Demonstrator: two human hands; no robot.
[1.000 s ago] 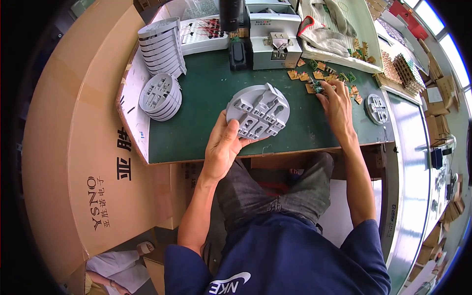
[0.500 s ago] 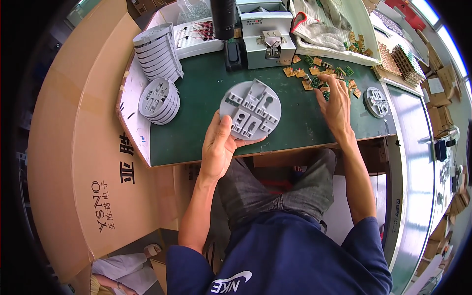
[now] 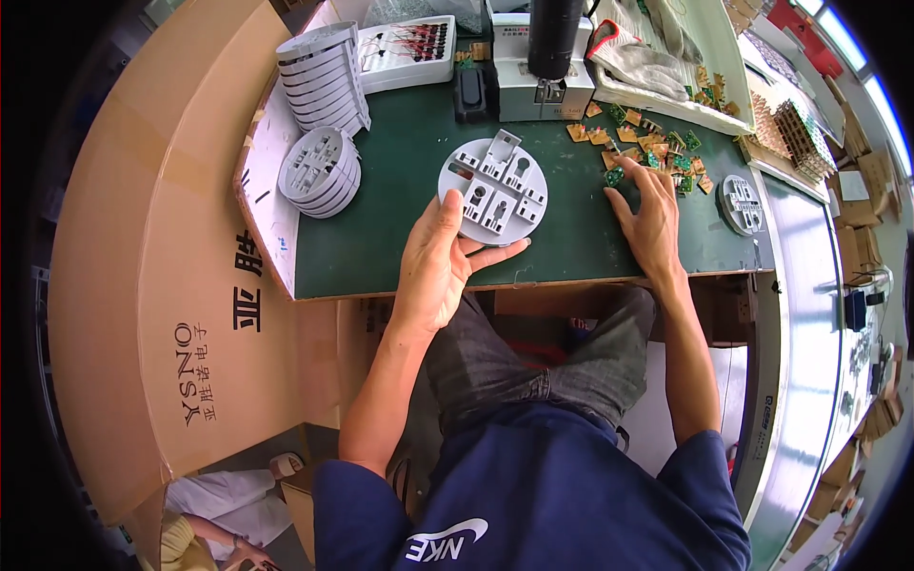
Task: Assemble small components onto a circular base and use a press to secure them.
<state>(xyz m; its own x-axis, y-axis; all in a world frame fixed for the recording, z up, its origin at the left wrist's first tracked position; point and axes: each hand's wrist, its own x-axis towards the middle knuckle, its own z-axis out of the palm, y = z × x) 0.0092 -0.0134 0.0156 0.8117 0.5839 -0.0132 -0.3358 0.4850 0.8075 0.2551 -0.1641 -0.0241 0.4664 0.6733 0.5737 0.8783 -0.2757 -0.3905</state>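
Observation:
My left hand (image 3: 440,262) grips a grey round plastic base (image 3: 519,200) by its lower left edge, thumb on top and fingers beneath. The moulded side, with slots, clips and keyhole openings, faces up. Over on the right, my right hand (image 3: 650,214) has thumb and fingertips around a small green circuit board (image 3: 614,177) at the near edge of a loose pile of small circuit boards (image 3: 657,143). The boards are green and tan. My fingers partly hide that board and the pile.
Stacked grey round bases stand at the left, one tall stack (image 3: 319,81) and one shorter (image 3: 319,176). Another base (image 3: 743,205) lies far right. Behind are a white foam tray with red-wired parts (image 3: 409,52), a machine (image 3: 543,90) and a glove (image 3: 638,67) in a tray.
The view has shifted slightly. My left hand still holds the base, now tilted a little differently. My right fingers have drawn a small green circuit board to the near edge of the pile.

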